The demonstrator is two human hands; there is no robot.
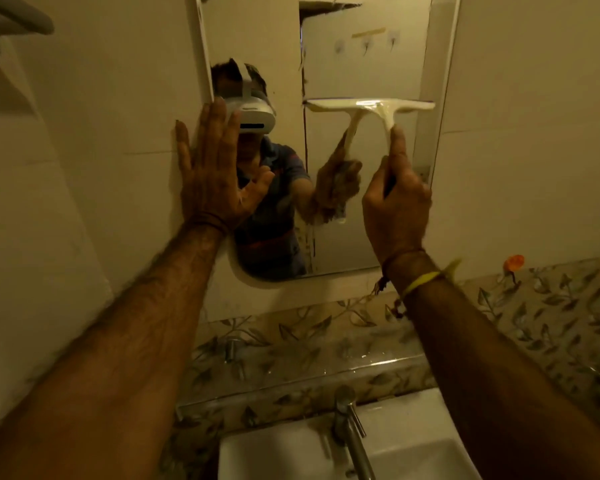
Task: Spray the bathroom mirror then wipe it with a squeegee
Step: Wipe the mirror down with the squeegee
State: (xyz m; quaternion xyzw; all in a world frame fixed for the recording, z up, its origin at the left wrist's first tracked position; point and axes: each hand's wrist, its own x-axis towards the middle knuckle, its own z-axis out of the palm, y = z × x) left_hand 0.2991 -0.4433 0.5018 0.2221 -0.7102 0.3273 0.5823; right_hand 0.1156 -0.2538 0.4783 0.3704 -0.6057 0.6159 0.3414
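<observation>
The bathroom mirror hangs on the tiled wall ahead, reflecting a person with a headset. My right hand grips the handle of a pale yellow squeegee, whose blade lies level against the right half of the glass, about mid-height. My left hand is spread flat, fingers apart, pressing on the mirror's left edge and the wall tile beside it. No spray bottle is in view.
Below the mirror runs a leaf-patterned tile ledge. A white sink with a chrome tap sits at the bottom. A towel rail is at the upper left. An orange object sits at the right wall.
</observation>
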